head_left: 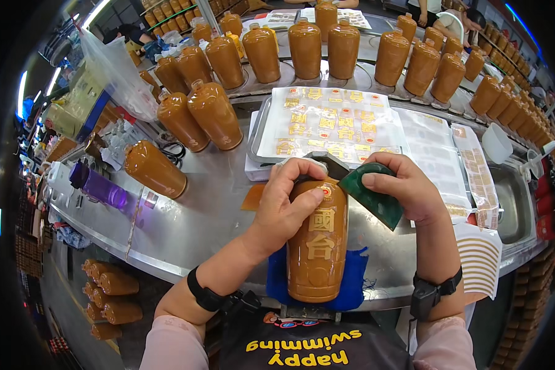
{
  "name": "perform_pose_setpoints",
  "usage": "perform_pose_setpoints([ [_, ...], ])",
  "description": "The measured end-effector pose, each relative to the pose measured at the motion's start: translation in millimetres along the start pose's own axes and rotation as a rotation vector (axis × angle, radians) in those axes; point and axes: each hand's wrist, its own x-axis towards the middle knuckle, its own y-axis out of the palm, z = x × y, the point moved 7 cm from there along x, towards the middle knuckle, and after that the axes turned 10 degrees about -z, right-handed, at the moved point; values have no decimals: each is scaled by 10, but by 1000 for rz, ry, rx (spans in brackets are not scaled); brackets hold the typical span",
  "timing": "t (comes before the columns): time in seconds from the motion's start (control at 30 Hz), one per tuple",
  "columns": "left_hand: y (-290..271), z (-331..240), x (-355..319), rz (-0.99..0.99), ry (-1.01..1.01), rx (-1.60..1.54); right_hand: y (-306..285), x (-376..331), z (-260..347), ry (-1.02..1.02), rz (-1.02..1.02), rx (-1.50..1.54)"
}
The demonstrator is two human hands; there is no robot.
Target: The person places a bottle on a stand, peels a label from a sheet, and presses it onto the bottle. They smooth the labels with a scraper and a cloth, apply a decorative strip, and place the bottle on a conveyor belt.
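A brown ceramic bottle with gold characters and a small round sticker lies on its side on a blue cloth at the near edge of the metal counter. My left hand grips the bottle's shoulder, thumb pressed by the round sticker. My right hand holds a dark green scraper card against the bottle's upper right side. Both wrists carry black bands.
A metal tray with sheets of gold stickers sits just behind the bottle. Several brown bottles stand at the left and along the conveyor at the back. A purple bottle, scissors, a sink and sticker backing sheets are nearby. More bottles lie below the counter.
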Motion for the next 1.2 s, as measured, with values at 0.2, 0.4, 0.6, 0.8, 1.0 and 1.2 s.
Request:
perform_pose_setpoints([
  [0.2,-15,18,0,-2,-3,-22,102,-3,51,-4,75,41],
  [0.4,0,-28,2,2,11,16,165,-22,47,-23,93,8],
  [0.6,13,-176,33,-42,78,130,146,-93,80,-49,81,19],
  [0.8,43,-567,15,-48,522,590,100,-226,180,-208,-109,-6],
  [1.0,-36,-428,29,-156,348,506,314,-459,374,-769,-244,-495],
  [1.2,-63,-215,-20,-204,127,274,460,-584,372,-840,-238,-553],
])
